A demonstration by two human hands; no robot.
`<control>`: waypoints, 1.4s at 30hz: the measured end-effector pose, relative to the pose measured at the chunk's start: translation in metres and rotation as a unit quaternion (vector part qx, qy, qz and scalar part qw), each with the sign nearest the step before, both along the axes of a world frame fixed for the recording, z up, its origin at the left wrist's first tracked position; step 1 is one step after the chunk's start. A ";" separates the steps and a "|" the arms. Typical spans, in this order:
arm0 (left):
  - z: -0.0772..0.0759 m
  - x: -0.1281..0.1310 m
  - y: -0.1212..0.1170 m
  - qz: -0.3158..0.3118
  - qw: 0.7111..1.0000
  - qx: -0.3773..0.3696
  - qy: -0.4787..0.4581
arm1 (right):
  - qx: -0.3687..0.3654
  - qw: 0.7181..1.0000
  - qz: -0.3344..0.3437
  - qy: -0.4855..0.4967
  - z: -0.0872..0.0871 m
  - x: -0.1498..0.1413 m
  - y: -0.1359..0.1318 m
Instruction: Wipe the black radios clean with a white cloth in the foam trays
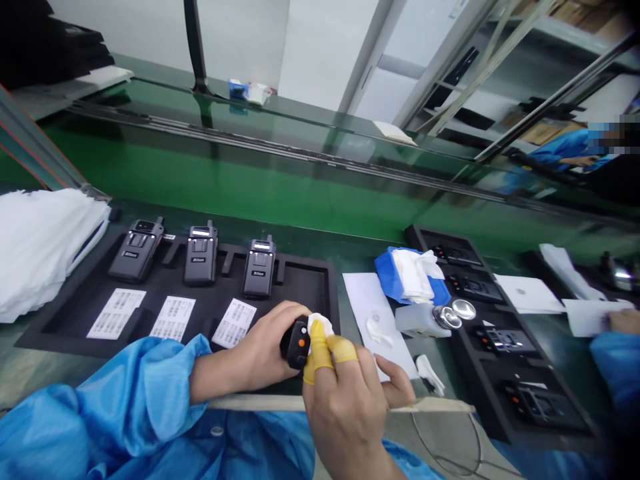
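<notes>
My left hand (260, 347) is closed around a black two-way radio (298, 343), whose end with orange and white buttons faces me. Yellow finger cots cover fingers of my right hand (345, 387), which presses a white wipe (320, 325) against the radio's side. Beyond my hands lies a black foam tray (310, 283). Three more radios rest in it: a left one (137, 252), a middle one (201, 255) and a right one (259, 268). White label sheets with printed codes (234, 323) lie in front of them.
To the right are a blue pack of white wipes (393, 273), a clear bottle with a metal top (417, 320) and a crumpled wipe (430, 375). Another foam tray (493, 373) holds several radios. White sheets (45, 247) are piled at left. A co-worker's blue sleeve (617, 360) shows at far right.
</notes>
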State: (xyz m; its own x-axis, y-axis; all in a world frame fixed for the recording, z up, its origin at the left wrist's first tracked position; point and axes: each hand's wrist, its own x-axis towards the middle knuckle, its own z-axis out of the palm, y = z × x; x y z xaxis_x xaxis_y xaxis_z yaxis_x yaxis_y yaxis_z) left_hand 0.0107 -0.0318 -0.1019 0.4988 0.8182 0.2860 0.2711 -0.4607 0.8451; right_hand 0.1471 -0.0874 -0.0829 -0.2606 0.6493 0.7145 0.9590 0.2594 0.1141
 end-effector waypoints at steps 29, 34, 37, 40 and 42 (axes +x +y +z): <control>-0.003 -0.001 0.002 0.006 1.000 -0.012 0.015 | -0.052 0.982 0.107 0.150 0.000 0.017 -0.007; -0.002 -0.001 -0.001 -0.002 1.000 0.002 0.014 | -0.039 0.977 0.085 0.193 -0.015 0.043 -0.013; -0.001 0.001 -0.002 -0.002 1.000 0.006 0.012 | -0.040 0.979 0.070 0.188 -0.026 0.051 -0.013; 0.000 0.003 -0.002 -0.001 1.000 0.013 0.008 | -0.042 0.978 0.061 0.195 -0.033 0.052 -0.014; -0.002 0.004 -0.003 0.001 1.000 0.015 0.015 | -0.046 0.977 0.057 0.200 -0.038 0.051 -0.015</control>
State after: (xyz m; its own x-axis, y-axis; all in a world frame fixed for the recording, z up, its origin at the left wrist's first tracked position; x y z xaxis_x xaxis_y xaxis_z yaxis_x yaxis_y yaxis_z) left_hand 0.0143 -0.0345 -0.1041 0.5050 0.8107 0.2960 0.2967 -0.4852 0.8225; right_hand 0.1984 -0.1023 -0.1207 -0.0471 0.6981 0.7145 0.8869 0.3583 -0.2916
